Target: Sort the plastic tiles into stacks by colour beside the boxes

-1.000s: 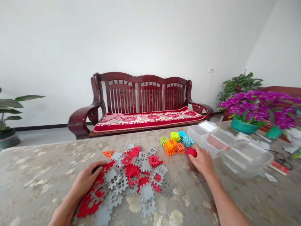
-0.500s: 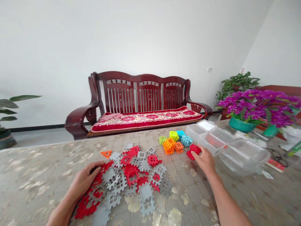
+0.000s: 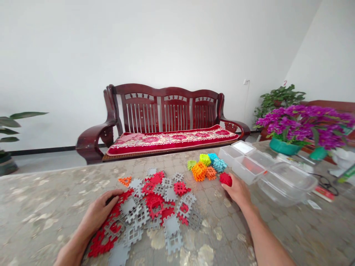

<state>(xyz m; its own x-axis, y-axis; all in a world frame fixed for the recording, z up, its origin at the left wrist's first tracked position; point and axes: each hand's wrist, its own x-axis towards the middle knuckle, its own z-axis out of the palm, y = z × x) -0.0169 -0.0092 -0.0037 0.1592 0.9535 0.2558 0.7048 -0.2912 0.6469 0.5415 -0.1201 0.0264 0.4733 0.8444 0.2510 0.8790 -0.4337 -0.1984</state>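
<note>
On the right, my right hand (image 3: 237, 190) has its thumb and fingers closed around a small stack of red interlocking plastic tiles (image 3: 225, 179) at the table surface. Just beyond it sit stacks of orange tiles (image 3: 199, 171), lime green tiles (image 3: 205, 159) and blue tiles (image 3: 220, 165). My left hand (image 3: 100, 210) rests against the left side of a loose pile of grey tiles (image 3: 171, 225) and red tiles (image 3: 155, 203). Its thumb and index finger are apart, and its other fingers are mostly hidden. An orange triangular tile (image 3: 125, 181) lies past the left fingertips.
A clear divided plastic box (image 3: 251, 166) and a clear lid or tub (image 3: 287, 184) stand right of the right hand. Purple flowers in a green pot (image 3: 285, 146) and dark-framed glasses (image 3: 328, 184) are farther right. A wooden bench (image 3: 172, 107) stands behind the table (image 3: 41, 207).
My right hand has shifted slightly at the red stack, and the tiles look more gathered together under its fingers. My left hand and the loose pile stay where they were.
</note>
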